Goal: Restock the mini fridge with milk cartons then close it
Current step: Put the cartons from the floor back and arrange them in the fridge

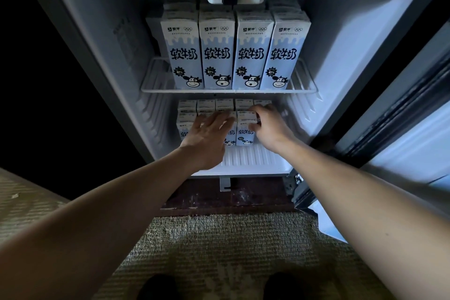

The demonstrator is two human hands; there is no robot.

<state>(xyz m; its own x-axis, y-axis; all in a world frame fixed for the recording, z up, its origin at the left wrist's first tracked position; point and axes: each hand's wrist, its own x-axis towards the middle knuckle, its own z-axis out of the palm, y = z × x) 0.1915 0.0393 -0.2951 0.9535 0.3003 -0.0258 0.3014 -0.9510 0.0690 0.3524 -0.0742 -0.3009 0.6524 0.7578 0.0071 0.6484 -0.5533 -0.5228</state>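
Both bare forearms reach forward and down into the lower compartment of the open mini fridge (102, 39), wrists nearly level with each other.

The left hand (207, 136) lies palm down with its fingers (220, 118) spread wide and nearly straight. It rests flat against the upper fronts of the front-row cartons (183, 129) and holds nothing. Its thumb points out to the left, and its wrist bends slightly inward.

Just to the right of that hand, the right hand (270, 126) is curled round the upper right corner of the end milk carton (244, 134). Its fingertips wrap over the top edge and the knuckles are turned up. That carton stands upright, touching its neighbour (230, 137), which shows in the gap between the two hands.

Beyond both hands, further rows of lower cartons (224, 105) show only their tops. Under the wrists is the ribbed white fridge floor (250, 158).

Above the hands, a wire shelf (155, 85) carries four upright upper cartons (216, 53) side by side, with more behind them.

Well to the right of the right forearm, the fridge door (401, 117) stands swung open.

Below the elbows is woven carpet (231, 238), with two dark shoe tips (158, 285) at the bottom edge.
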